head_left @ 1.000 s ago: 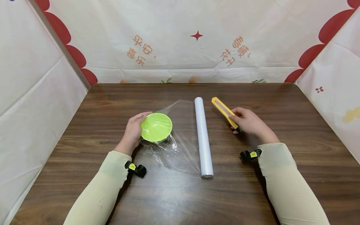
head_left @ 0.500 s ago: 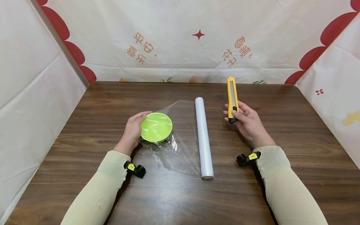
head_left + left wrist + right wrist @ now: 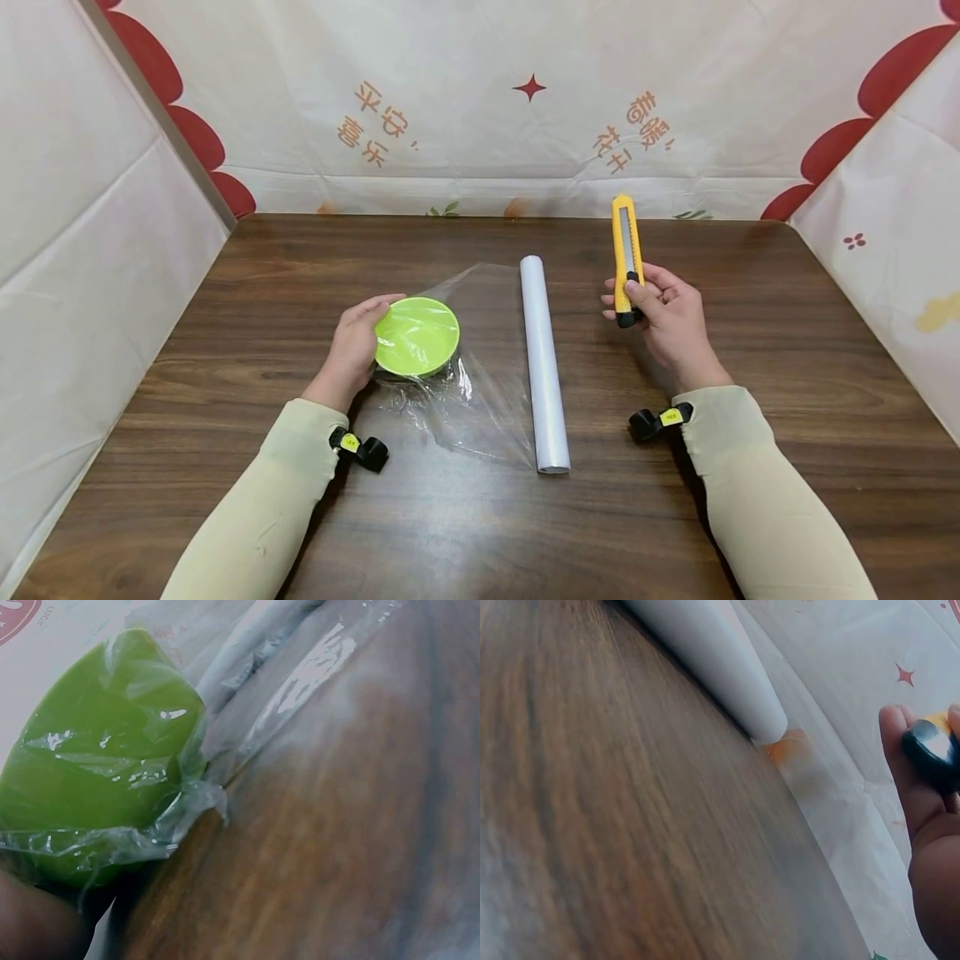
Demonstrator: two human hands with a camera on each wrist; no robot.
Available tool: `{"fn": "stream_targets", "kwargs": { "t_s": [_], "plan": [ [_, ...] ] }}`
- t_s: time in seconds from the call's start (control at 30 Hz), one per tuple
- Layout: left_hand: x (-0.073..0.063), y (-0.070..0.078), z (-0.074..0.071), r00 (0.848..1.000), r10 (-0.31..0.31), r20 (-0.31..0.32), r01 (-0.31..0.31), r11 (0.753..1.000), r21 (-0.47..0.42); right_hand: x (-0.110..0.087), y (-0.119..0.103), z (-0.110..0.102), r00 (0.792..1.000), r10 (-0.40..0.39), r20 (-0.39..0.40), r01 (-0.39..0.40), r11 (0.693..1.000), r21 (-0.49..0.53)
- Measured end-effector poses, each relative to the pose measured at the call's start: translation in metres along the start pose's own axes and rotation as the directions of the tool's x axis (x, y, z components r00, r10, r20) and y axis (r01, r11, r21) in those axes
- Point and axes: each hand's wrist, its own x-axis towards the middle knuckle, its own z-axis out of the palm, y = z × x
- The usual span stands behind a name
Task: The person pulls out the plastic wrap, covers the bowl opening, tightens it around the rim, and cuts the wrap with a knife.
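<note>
My left hand grips the left side of a lime-green bowl, thumb near its rim. Clear cling film covers the bowl's mouth and stretches right to a white roll lying lengthwise on the table. In the left wrist view the film clings in wrinkles over the bowl. My right hand holds a yellow utility knife upright, thumb by its black slider, right of the roll. No blade shows past the knife's tip. Only the knife's black end appears clearly in the right wrist view.
The dark wooden table ends at a pale printed curtain behind, with more cloth on both sides. Black wrist cameras sit at both cuffs, the left one and the right one.
My right hand has raised the utility knife and turned it from slanting left to upright, with the thumb now by the slider. The left hand, bowl and roll stay in place.
</note>
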Motion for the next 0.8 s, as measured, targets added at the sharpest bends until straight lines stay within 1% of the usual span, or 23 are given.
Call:
{"fn": "stream_targets", "kwargs": {
  "t_s": [0.17, 0.37, 0.6, 0.8],
  "plan": [
    [-0.0001, -0.0002, -0.0002, 1.000, -0.003, -0.001, 0.003, 1.000, 0.015, -0.0004, -0.0011, 0.0018, 0.999, -0.009, -0.043, 0.008, 1.000, -0.014],
    [-0.0005, 0.0002, 0.0002, 1.000, -0.002, -0.009, 0.002, 1.000, 0.024, -0.0001, -0.0022, 0.0041, 0.990, -0.013, -0.142, 0.006, 0.999, -0.054],
    [-0.0007, 0.0004, 0.0002, 1.000, -0.003, -0.007, 0.003, 0.999, 0.033, 0.0009, -0.0015, 0.0050, 0.960, -0.018, -0.279, 0.000, 0.998, -0.068],
    [-0.0013, 0.0004, 0.0005, 1.000, -0.004, -0.007, 0.004, 1.000, 0.031, 0.0004, -0.0028, 0.0069, 0.933, -0.022, -0.360, -0.014, 0.995, -0.097]
  ]
}}
